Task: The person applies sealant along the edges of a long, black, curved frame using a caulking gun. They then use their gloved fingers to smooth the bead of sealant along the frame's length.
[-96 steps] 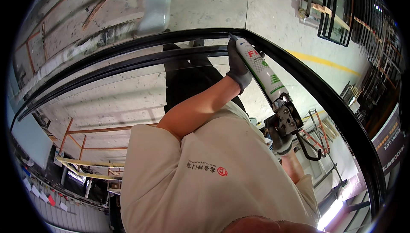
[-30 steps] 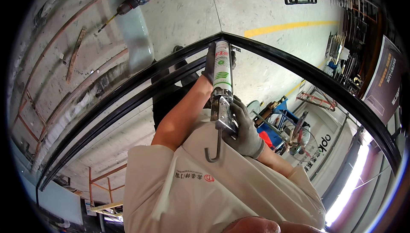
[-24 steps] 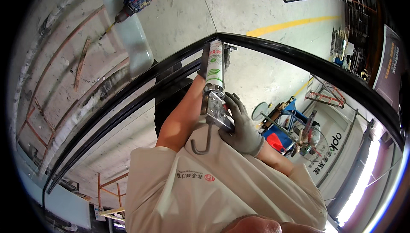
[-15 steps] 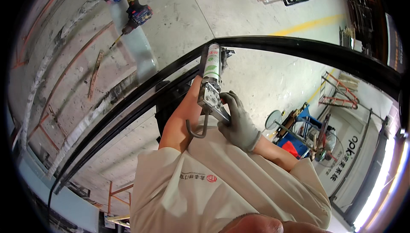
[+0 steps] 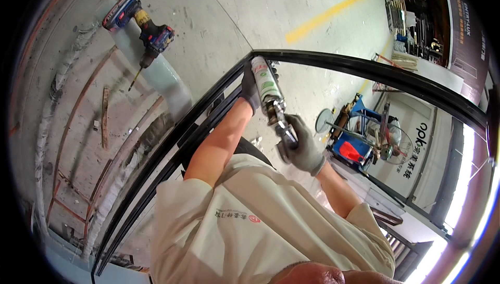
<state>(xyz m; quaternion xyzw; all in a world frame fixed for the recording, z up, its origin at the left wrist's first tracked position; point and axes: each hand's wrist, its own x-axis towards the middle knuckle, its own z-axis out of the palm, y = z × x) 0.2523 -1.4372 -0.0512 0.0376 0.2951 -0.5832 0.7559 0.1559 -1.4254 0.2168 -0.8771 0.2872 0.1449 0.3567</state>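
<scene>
A caulking gun (image 5: 274, 108) with a white, green-printed sealant cartridge (image 5: 265, 80) lies slantwise in front of my chest, its front end at the corner of a black metal frame (image 5: 323, 59). My right hand (image 5: 306, 148), in a grey glove, is closed round the gun's handle and trigger end. My left hand (image 5: 250, 87), in a darker-looking glove, wraps the front of the cartridge from the left and beneath; its fingertips show only partly past the cartridge's right side. The nozzle tip is hidden at the frame corner.
A cordless drill (image 5: 151, 38) with a long bit lies on the floor at the far left, by a wooden strip (image 5: 105, 117). Beyond the frame on the right stand a blue cart (image 5: 346, 146) with a red item and a fan (image 5: 393, 148). Long black frame bars (image 5: 156, 167) run down the left.
The gun has swung from nearly upright to slanting, its rear end now farther right with my right hand. Its hooked rod no longer shows. My left glove has come into sight as the view shifted.
</scene>
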